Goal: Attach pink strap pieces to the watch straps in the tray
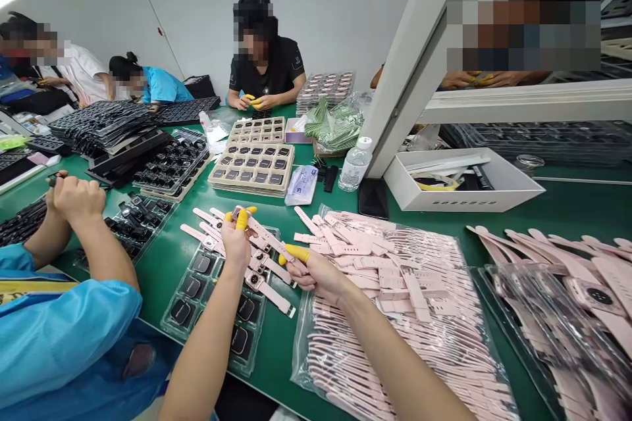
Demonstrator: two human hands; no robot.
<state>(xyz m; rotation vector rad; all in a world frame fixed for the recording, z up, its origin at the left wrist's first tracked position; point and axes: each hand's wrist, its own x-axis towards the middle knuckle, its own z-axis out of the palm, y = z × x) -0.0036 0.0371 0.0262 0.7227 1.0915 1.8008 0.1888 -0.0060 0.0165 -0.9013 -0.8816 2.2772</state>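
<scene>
A pink smartwatch strap (pixel 266 235) stretches between my two hands, above the tray. My left hand (pixel 236 240), with yellow finger cots, pinches its far end, where a watch case seems to sit, partly hidden by the fingers. Lower down, my right hand (pixel 316 271), also in yellow finger cots, grips the strap's near end. Beneath them, several pink watches (pixel 255 279) lie across a clear plastic tray (pixel 254 348) that holds dark square watch cases (pixel 182 311). To the right of my right hand, loose pink straps (pixel 382 270) are heaped on bagged rows of more straps.
Pink watches in stacked clear trays (pixel 553 329) stand at the far right. Behind are a white box (pixel 464 194), a clear bottle (pixel 355 164) and beige trays (pixel 249 187). A co-worker's blue sleeve (pixel 93 329) is close at left; another person (pixel 264 72) sits opposite.
</scene>
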